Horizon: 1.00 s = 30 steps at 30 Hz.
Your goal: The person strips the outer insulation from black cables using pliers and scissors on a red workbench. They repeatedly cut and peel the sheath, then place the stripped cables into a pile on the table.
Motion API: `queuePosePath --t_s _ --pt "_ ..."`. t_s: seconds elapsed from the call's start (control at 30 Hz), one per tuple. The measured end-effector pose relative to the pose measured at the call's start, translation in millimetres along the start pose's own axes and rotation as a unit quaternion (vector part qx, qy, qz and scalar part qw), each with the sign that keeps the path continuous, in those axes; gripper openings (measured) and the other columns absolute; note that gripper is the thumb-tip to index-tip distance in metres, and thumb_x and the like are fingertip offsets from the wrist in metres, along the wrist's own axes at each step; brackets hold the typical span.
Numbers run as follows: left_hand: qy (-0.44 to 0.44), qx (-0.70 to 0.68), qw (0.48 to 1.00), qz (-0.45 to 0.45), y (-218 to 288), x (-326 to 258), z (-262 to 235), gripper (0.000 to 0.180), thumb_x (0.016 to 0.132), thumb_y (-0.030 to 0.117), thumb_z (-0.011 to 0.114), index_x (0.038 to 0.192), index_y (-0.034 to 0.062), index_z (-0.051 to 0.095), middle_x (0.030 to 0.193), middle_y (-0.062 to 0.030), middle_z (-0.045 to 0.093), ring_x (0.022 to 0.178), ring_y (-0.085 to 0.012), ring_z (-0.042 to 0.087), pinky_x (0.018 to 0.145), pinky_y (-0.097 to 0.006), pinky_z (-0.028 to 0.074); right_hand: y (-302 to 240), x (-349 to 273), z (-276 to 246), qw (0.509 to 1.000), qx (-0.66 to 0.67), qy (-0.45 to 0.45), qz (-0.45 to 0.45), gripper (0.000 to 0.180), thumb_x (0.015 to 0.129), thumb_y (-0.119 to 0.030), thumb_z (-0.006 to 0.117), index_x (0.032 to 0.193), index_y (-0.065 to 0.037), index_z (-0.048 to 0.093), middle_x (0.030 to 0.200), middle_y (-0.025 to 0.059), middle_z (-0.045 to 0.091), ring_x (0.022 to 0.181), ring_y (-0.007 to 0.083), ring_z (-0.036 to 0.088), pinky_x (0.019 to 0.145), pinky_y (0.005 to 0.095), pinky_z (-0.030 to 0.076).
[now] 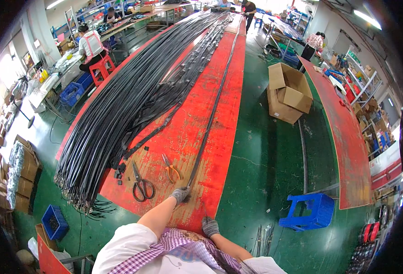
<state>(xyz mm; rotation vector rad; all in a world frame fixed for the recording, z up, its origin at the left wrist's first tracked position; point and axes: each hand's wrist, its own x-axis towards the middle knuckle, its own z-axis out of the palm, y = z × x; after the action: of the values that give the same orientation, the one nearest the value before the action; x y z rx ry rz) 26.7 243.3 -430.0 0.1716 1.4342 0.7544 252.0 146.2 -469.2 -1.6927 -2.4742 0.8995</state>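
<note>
Black cable bundle [115, 96], left: laid lengthwise, likely against tangling. Scissors [140, 181], then pliers [168, 167], near: apparently for easy reach. Gloved left hand [180, 195]: at near end of single black cable [206, 137], probably steadying it along red table [222, 160]. Gloved right hand [209, 227]: by near table edge. Fingers, both hands: cannot tell.

no words or numbers can be read clearly. blue print shows on the white cloth [183, 256] at the wearer's chest, but folds and the purple checked trim [165, 242] break it up. a green panel [353, 56] above the shelves on the right looks like a sign, too small to read. dark marks on the cardboard box [281, 102] are too faint to make out.
</note>
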Motion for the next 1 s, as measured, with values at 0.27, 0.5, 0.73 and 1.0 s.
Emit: queuePosePath --t_s 0.27,0.5,0.73,1.0 --pt "-0.015 0.004 1.0 0.006 -2 3 -3 0.018 0.079 0.019 0.054 0.094 0.0088 0.051 0.071 -0.0076 0.056 0.055 -0.0207 0.054 0.048 -0.036 0.048 -5 -4 -9 1.0 0.02 0.007 0.006 0.034 0.084 -0.029 0.031 0.087 -0.002 0.053 0.085 0.0216 0.056 0.076 0.0369 0.054 0.067 0.0439 0.043" --pt "-0.036 0.031 0.998 0.037 -9 17 -8 0.018 0.079 0.018 0.054 0.093 0.0074 0.051 0.07 -0.0079 0.057 0.054 -0.0211 0.056 0.046 -0.036 0.048 -6 -3 -10 1.0 0.024 0.007 0.013 0.032 0.084 -0.027 0.031 0.089 -0.003 0.052 0.084 0.021 0.056 0.073 0.0344 0.055 0.064 0.0425 0.044" --pt "-0.025 -0.005 0.999 0.021 -4 1 -6 0.017 0.079 0.018 0.055 0.09 0.0067 0.052 0.07 -0.0082 0.058 0.055 -0.0201 0.055 0.048 -0.034 0.047 -8 -6 -13 0.998 -0.027 0.044 -0.041 0.029 0.083 -0.026 0.034 0.084 -0.003 0.052 0.08 0.021 0.056 0.068 0.0351 0.055 0.061 0.0425 0.044" --pt "-0.209 0.176 0.949 0.16 -18 53 -23 0.028 0.083 0.032 0.039 0.076 0.0078 0.052 0.059 -0.0053 0.052 0.051 -0.0199 0.052 0.045 -0.032 0.04 -10 -5 -13 0.996 -0.013 0.073 -0.046 0.029 0.085 -0.025 0.033 0.081 -0.003 0.051 0.075 0.0198 0.055 0.065 0.036 0.054 0.058 0.0434 0.043"
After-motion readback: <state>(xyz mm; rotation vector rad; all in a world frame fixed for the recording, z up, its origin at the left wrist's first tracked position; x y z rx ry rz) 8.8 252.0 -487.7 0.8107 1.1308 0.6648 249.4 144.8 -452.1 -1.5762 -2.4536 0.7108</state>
